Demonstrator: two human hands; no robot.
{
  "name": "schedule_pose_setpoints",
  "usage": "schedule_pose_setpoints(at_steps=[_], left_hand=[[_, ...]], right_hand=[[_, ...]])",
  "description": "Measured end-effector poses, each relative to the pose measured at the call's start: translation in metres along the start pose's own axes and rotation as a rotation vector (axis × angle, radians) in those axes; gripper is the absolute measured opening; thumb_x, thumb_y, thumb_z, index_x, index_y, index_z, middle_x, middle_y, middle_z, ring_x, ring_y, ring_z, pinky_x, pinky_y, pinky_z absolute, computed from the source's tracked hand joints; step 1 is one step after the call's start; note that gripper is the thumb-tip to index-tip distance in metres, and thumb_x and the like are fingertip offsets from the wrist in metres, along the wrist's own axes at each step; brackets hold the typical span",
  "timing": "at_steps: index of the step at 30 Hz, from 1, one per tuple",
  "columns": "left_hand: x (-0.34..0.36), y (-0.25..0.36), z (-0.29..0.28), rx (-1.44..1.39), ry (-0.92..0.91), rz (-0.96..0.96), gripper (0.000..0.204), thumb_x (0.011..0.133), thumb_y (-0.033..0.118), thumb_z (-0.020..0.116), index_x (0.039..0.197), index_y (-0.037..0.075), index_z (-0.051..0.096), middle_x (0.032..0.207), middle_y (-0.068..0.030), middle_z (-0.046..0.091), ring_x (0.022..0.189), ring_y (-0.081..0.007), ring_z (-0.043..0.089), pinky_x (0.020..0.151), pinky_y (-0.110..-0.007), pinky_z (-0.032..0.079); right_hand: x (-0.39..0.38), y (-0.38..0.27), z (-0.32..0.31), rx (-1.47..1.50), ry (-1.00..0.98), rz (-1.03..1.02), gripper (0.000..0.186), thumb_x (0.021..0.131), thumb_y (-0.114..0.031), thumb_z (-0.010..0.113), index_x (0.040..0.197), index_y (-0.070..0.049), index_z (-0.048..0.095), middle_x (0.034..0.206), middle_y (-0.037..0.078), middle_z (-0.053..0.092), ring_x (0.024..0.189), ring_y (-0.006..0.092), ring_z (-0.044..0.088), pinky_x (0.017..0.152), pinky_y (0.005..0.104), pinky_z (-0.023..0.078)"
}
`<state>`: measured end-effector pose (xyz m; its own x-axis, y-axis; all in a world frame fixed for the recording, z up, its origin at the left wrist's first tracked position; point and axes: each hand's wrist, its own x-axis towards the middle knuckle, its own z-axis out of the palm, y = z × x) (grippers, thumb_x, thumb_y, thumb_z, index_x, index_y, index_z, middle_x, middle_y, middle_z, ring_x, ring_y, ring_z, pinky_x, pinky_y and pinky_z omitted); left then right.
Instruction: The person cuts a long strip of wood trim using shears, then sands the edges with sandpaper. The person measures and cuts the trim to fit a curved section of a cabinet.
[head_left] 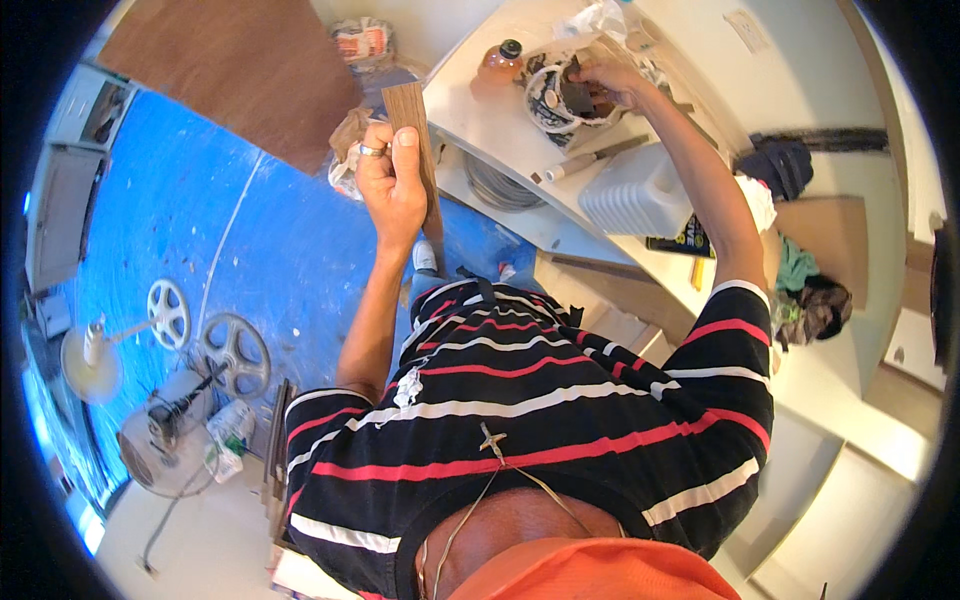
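Observation:
My left hand is closed around a narrow brown wooden strip, which it holds upright with the thumb along its face. Over on the right, my right hand reaches to a white bucket on the white counter. Its fingers grip a dark flat piece at the bucket's mouth; what that piece is made of I cannot make out. The bucket is smeared with dark stains, and its contents are partly hidden by the hand. Just left of it stands a bottle of orange liquid with a black cap.
A white-handled tool and a translucent jug lie along the counter. Coiled cable rests on a shelf below. A large brown board stands over the blue floor covering. At lower left is a fan.

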<state>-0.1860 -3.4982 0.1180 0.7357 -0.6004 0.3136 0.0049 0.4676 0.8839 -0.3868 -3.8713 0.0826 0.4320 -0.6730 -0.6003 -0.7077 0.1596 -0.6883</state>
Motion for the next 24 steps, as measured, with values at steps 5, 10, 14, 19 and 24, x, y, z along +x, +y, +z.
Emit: schedule_pose_setpoints(at_steps=[5,10,14,19,24], left_hand=[[0.009,-0.006,0.009,-0.136,-0.084,-0.113,0.017,0.102,0.015,0.053,0.088,0.008,0.050,0.069,0.0066,0.050,0.060,0.0002,0.039,0.052,-0.019,0.031],[0.006,-0.007,0.025,-0.243,-0.180,-0.141,0.017,0.103,0.015,0.053,0.088,0.009,0.049,0.069,0.0071,0.049,0.060,0.0006,0.039,0.051,-0.018,0.030],[-0.003,-0.006,0.036,-0.249,-0.236,-0.142,0.018,0.103,0.016,0.054,0.087,0.008,0.050,0.070,0.0066,0.050,0.060,0.0004,0.040,0.051,-0.019,0.031],[-0.031,0.012,0.021,-0.091,-0.235,-0.036,0.018,0.102,0.016,0.054,0.087,0.008,0.050,0.070,0.0052,0.050,0.061,-0.0007,0.042,0.052,-0.020,0.034],[-0.079,0.036,-0.009,-0.032,-0.128,-0.152,0.017,0.102,0.014,0.052,0.086,0.009,0.051,0.070,0.0065,0.047,0.060,-0.0009,0.038,0.052,-0.021,0.031]], right_hand=[[-0.033,0.001,-0.021,-0.099,0.049,-0.247,0.010,0.093,-0.016,0.066,0.090,-0.011,0.058,0.091,0.001,0.064,0.081,0.0109,0.061,0.069,0.0254,0.053],[-0.074,-0.003,-0.034,0.159,0.224,-0.316,0.024,0.090,-0.027,0.069,0.094,-0.006,0.058,0.101,0.008,0.068,0.083,0.0128,0.066,0.068,0.0263,0.056],[-0.064,-0.010,-0.003,-0.562,0.377,-0.309,0.059,0.088,-0.052,0.064,0.114,0.000,0.061,0.107,0.014,0.069,0.094,0.0230,0.066,0.080,0.0354,0.054],[-0.036,-0.014,0.041,-0.379,0.406,-0.008,0.081,0.081,-0.071,0.059,0.116,0.002,0.060,0.100,0.014,0.065,0.088,0.0247,0.062,0.076,0.0353,0.051],[-0.005,0.027,0.049,0.250,0.142,-0.451,0.044,0.082,-0.056,0.063,0.081,-0.012,0.063,0.066,0.002,0.059,0.050,0.0111,0.056,0.042,0.0269,0.048]])
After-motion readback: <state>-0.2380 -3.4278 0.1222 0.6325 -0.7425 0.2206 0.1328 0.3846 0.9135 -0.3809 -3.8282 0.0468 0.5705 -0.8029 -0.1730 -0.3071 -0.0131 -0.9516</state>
